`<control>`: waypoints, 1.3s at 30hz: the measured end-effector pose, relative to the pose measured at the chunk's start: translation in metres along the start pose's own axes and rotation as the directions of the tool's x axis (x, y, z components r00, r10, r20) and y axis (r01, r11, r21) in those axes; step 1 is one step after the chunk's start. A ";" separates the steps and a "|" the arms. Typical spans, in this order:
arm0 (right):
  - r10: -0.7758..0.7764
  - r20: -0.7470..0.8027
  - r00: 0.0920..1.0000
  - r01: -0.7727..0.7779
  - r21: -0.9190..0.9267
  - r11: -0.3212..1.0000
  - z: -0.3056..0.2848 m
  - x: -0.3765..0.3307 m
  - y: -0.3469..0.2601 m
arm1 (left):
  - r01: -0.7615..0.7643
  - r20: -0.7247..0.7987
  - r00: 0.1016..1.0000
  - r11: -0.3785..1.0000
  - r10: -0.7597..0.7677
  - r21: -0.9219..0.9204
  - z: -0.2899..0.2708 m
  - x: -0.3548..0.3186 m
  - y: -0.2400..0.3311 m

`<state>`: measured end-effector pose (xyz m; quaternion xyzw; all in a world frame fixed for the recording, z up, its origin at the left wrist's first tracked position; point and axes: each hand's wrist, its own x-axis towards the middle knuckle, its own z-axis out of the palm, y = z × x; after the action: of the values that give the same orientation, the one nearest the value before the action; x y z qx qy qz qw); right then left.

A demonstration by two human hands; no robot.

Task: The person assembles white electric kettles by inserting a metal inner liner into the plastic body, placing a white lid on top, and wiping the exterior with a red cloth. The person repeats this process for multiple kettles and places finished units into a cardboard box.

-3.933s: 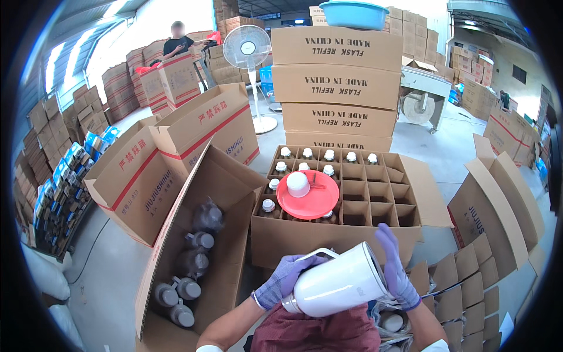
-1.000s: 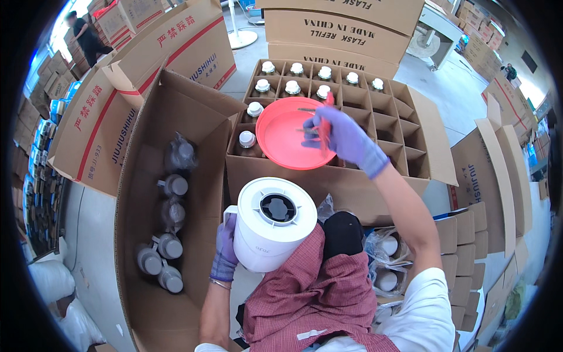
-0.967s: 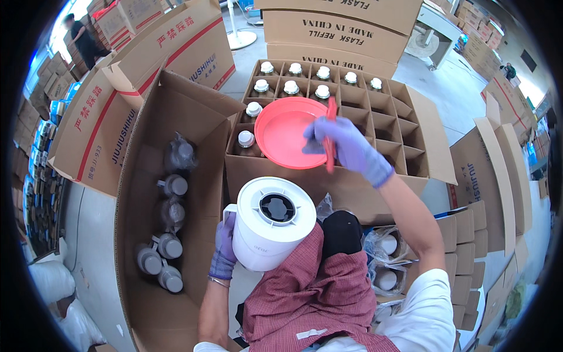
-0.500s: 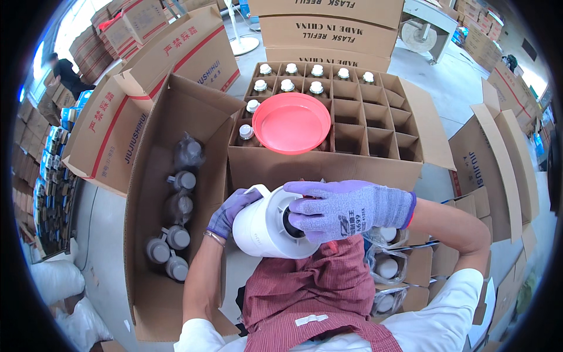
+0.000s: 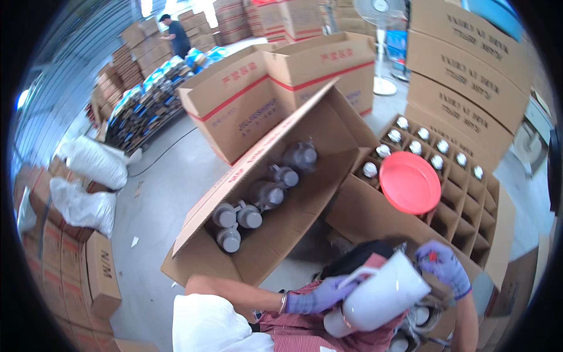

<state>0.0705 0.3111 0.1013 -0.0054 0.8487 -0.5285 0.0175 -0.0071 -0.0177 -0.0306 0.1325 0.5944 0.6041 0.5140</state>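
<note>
Over maroon apron (image 5: pixel 293 331), gloved hands (image 5: pixel 322 296), white jug (image 5: pixel 384 293) tilted in left

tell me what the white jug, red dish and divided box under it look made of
White jug: probably plastic, though painted metal is possible; smooth and glossy, with bright highlights.
Red dish: likely plastic, evenly coloured with a smooth rounded rim.
Divided box: cardboard, matte brown with thin flaps and partitions.

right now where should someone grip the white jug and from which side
Probably by the handle, coming from the left: it juts from the upper side of the white jug, which is tilted with its broad end up to the right. The left hand is at it.
</note>
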 end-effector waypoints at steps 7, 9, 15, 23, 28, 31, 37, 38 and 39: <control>0.131 0.444 0.886 -0.315 0.370 0.874 0.022 0.026 0.018 | -0.237 0.354 0.934 0.840 0.057 0.489 -0.034 -0.039 -0.015; 0.117 0.420 0.900 -0.317 0.446 0.837 0.030 0.035 0.023 | -0.198 0.353 0.936 0.827 0.000 0.527 -0.039 -0.040 -0.016; 0.004 0.098 0.995 -0.007 0.034 0.999 0.059 0.030 0.005 | -0.184 0.399 0.910 0.748 -0.116 0.638 -0.053 -0.025 0.016; 0.079 -0.463 0.883 0.143 0.425 0.894 0.110 0.029 0.009 | -0.157 0.481 0.861 0.814 -0.165 0.559 -0.041 0.003 0.033; 0.355 -0.508 0.785 0.345 0.834 0.430 0.102 0.048 0.039 | -0.157 0.527 0.801 0.749 -0.285 0.643 -0.046 0.005 0.047; 0.272 -0.730 0.627 0.111 0.430 0.896 0.083 0.106 0.021 | -0.174 0.687 0.677 0.849 -0.264 0.499 -0.077 0.016 0.078; -0.430 -0.508 0.747 -0.299 -0.833 0.465 -0.012 0.217 0.083 | -0.054 -0.349 0.745 0.572 0.569 0.819 -0.281 0.123 0.047; -0.360 -0.516 0.777 -0.366 -0.836 0.410 -0.016 0.223 0.102 | 0.133 -0.453 0.748 0.559 0.485 0.819 -0.321 0.136 0.044; -0.300 -0.492 0.817 -0.375 -0.849 0.373 -0.007 0.242 0.109 | 0.362 -0.622 0.594 0.521 0.510 0.773 -0.370 0.131 0.010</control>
<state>-0.1705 0.3587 0.0006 0.1659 0.9561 0.0659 -0.2324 -0.3537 -0.1289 -0.1769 0.1083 0.9625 0.2476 0.0239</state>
